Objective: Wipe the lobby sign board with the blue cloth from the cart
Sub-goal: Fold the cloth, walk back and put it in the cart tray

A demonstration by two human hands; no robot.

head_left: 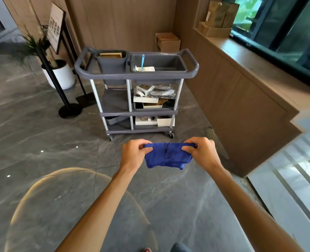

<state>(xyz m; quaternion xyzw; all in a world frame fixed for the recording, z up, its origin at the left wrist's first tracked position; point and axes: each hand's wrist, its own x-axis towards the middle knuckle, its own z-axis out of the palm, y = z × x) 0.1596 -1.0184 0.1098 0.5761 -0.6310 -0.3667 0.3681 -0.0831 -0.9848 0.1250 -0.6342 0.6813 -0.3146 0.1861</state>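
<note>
Meanwhile, your left hand (133, 153) and right hand (201, 151) each pinched a top corner of the blue cloth (167, 157), fingers curled round it, so it hung stretched between them above the floor. You stood facing the grey cart (136, 75); the sign board (56, 27) stood to its left, well apart from the cloth.

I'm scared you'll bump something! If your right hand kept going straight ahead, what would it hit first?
Probably the grey cart. The right hand, gripping the blue cloth with the left hand, points toward it, with only bare floor between. Depth is hard to judge.
</note>
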